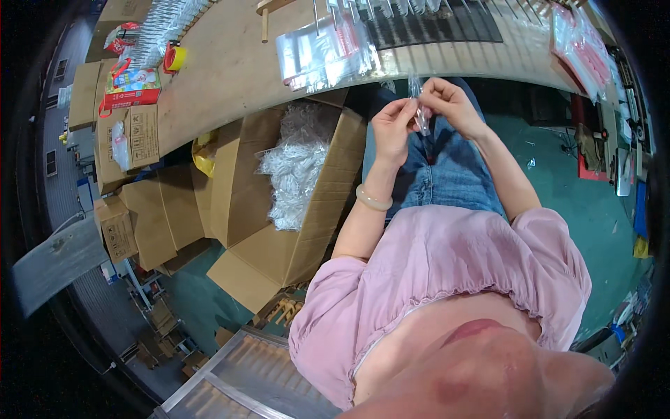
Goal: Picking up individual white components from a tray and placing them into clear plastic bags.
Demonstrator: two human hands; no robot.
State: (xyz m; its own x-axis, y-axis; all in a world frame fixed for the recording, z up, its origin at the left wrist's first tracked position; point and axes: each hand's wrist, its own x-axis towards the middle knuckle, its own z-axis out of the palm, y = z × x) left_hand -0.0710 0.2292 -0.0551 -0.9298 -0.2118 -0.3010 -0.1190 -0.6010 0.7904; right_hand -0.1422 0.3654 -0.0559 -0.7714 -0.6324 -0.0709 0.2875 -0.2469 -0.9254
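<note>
Above my lap, close to the table's near edge, both hands meet on a narrow clear plastic bag (pixel 423 124). My left hand (pixel 393 129) pinches its left side between thumb and fingers. On the other side, my right hand (pixel 452 106) is closed on it near the upper part. Whether anything lies inside the bag is too small to tell. Just beyond on the table lies a pile of flat clear plastic bags (pixel 317 57). A row of thin metal rods with clear parts (pixel 412 8) spans a dark mat (pixel 447 31) at the far edge.
An open cardboard box (pixel 328 188) full of clear wrapped pieces (pixel 296 174) stands left of my legs. More bags (pixel 579 49) hang over the table's right end. A yellow tape roll (pixel 174 59) and red carton (pixel 132 87) sit at the left, with further cardboard boxes (pixel 143 216) below.
</note>
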